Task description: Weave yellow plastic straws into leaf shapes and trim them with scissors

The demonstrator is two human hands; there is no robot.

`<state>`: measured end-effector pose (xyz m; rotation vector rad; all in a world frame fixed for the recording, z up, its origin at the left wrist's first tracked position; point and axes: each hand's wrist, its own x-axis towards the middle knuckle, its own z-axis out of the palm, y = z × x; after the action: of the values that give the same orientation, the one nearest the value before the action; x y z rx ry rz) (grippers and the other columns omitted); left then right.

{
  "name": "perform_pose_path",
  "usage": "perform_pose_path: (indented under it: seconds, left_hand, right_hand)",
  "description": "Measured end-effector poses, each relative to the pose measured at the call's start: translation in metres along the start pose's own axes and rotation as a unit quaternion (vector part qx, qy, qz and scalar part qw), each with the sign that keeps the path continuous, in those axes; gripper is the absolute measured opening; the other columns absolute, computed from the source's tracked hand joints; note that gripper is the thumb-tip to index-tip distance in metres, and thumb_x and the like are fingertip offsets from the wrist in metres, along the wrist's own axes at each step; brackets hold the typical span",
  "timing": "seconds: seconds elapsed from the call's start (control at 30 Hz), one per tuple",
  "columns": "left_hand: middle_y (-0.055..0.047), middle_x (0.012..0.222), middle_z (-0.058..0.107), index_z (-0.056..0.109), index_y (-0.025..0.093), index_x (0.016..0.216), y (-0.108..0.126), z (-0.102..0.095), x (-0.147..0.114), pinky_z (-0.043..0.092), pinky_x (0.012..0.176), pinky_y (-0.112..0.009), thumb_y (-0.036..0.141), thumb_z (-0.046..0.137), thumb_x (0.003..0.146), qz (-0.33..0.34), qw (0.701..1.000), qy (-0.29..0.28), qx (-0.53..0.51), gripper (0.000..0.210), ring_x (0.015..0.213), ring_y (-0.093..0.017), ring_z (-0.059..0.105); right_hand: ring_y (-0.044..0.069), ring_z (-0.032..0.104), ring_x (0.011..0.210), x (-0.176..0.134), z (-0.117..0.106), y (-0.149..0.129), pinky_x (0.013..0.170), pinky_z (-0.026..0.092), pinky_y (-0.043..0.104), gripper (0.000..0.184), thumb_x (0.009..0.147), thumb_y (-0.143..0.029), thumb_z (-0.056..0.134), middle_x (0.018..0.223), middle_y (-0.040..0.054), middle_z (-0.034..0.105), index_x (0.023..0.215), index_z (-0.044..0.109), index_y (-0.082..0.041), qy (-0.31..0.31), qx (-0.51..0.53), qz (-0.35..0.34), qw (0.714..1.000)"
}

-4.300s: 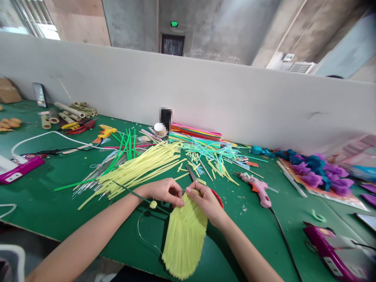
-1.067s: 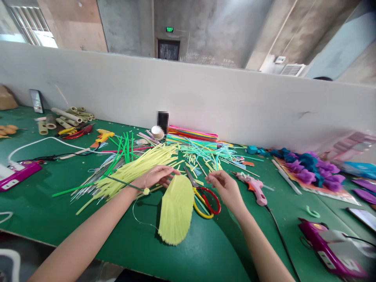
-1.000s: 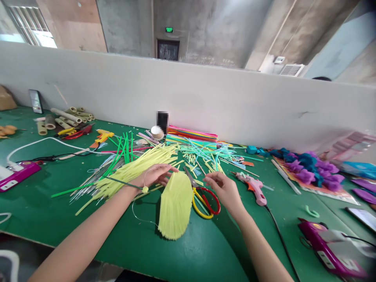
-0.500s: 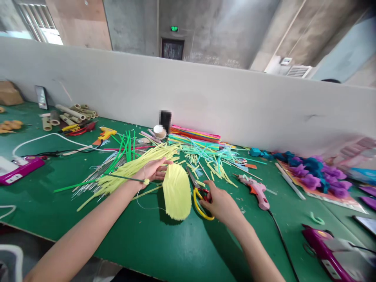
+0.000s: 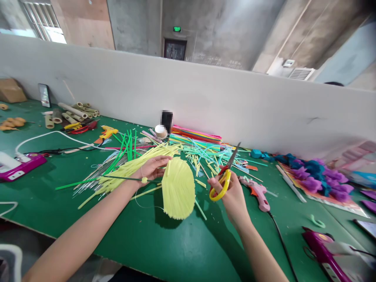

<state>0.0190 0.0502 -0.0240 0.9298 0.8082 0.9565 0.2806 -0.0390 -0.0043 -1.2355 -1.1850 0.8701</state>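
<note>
A pale yellow petal-shaped piece made of fuzzy pipe cleaners [image 5: 178,192] is held up over the table, its edge between the closed fingers of my left hand [image 5: 152,168]. Across that wrist runs a thin dark green stem [image 5: 123,178] with a small yellow knot [image 5: 144,180] on it. A fine thread loops below. My right hand [image 5: 236,201] grips scissors [image 5: 225,182] with yellow and red handles, raised off the table, blades pointing up and away. Loose yellow pipe cleaners [image 5: 126,168] lie behind my left hand.
A pink glue gun [image 5: 258,194] lies right of the scissors, its cord running forward. Purple and teal fuzzy flowers [image 5: 314,176] sit farther right. At the back left are a yellow glue gun [image 5: 108,131] and bamboo tubes [image 5: 76,111]. Purple power strips [image 5: 25,166] flank the table.
My right hand has lifted the scissors off the table, turning their blades up and to the right. My left hand keeps the yellow piece, which now faces the camera more broadly.
</note>
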Motion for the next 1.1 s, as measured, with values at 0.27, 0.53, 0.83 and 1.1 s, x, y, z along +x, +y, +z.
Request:
perform_pose_path:
  seconds: [0.27,0.53,0.83,1.1]
  left_hand:
    - [-0.007,0.103,0.070,0.068,0.018,0.107,-0.001,-0.001,0.000,0.056,0.067,-0.022,0.030,0.078,0.071,0.010,1.000,-0.029,0.007,0.039,0.081,-0.015,0.069]
    - [-0.009,0.101,0.071,0.069,0.016,0.107,0.000,-0.004,-0.002,0.054,0.057,-0.016,0.039,0.067,0.081,-0.020,0.999,-0.032,-0.008,0.035,0.073,-0.013,0.069]
    - [-0.009,0.096,0.072,0.072,0.015,0.103,0.005,0.008,-0.009,0.051,0.050,-0.015,0.033,0.064,0.084,-0.039,0.999,-0.034,-0.005,0.026,0.058,-0.009,0.065]
    - [-0.009,0.089,0.071,0.070,0.014,0.106,-0.001,0.010,-0.009,0.049,0.048,-0.016,0.037,0.064,0.084,-0.035,0.997,-0.070,0.010,0.033,0.057,-0.010,0.065]
  right_hand:
    - [0.026,0.054,0.100,0.004,-0.007,0.020,0.086,0.047,0.044,0.077,0.070,-0.046,0.069,0.107,0.0075,0.051,0.131,0.027,-0.027,-0.024,-0.235,-0.228,0.945]
    - [0.022,0.057,0.084,-0.004,-0.004,0.019,0.074,0.046,0.033,0.040,0.072,-0.012,0.057,0.091,0.0055,0.060,0.110,0.056,-0.021,-0.057,-0.471,-0.345,0.810]
    - [0.020,0.060,0.079,-0.009,0.014,0.028,0.070,0.044,0.029,0.032,0.079,-0.016,0.055,0.088,0.0053,0.063,0.110,0.059,-0.019,-0.096,-0.514,-0.409,0.748]
    - [0.023,0.061,0.083,-0.008,0.011,0.026,0.071,0.045,0.031,0.039,0.074,-0.015,0.054,0.094,0.0072,0.065,0.113,0.058,-0.019,-0.038,-0.548,-0.374,0.748]
